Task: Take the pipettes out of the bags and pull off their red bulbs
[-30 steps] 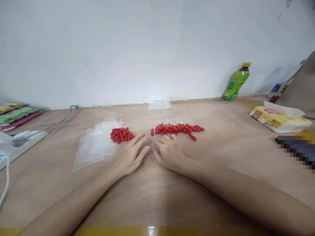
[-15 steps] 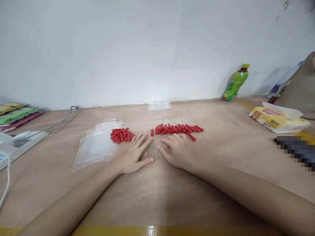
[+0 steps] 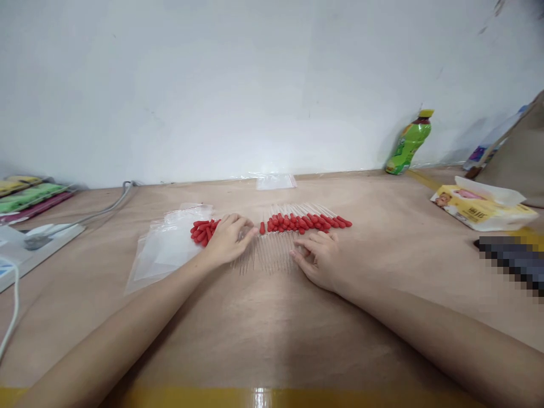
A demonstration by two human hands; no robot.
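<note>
My left hand [image 3: 232,239] is over the right side of a pile of loose red rubber bulbs [image 3: 200,232], hiding part of it. Its thumb stretches toward a single red bulb [image 3: 262,228]; the fingers are bent but apart. A row of clear thin tubes [image 3: 274,254] lies side by side between my hands. My right hand [image 3: 321,258] rests at the row's right end, its thumb and forefinger slightly apart, with nothing visible between them. Just behind the tubes lie several droppers [image 3: 308,222], their red bulbs toward me and their thin stems pointing away.
Clear zip bags [image 3: 164,249] lie left of the bulbs, another bag [image 3: 276,182] by the wall. A power strip [image 3: 46,241] and coloured packs [image 3: 32,198] are at the left. To the right are a green bottle [image 3: 410,144], tissue pack [image 3: 482,207] and dark blurred object [image 3: 512,263].
My left hand has moved up from the tubes to the bulb pile, uncovering tube ends. My right hand has shifted slightly right. A stray dropper bulb near it no longer sticks out.
</note>
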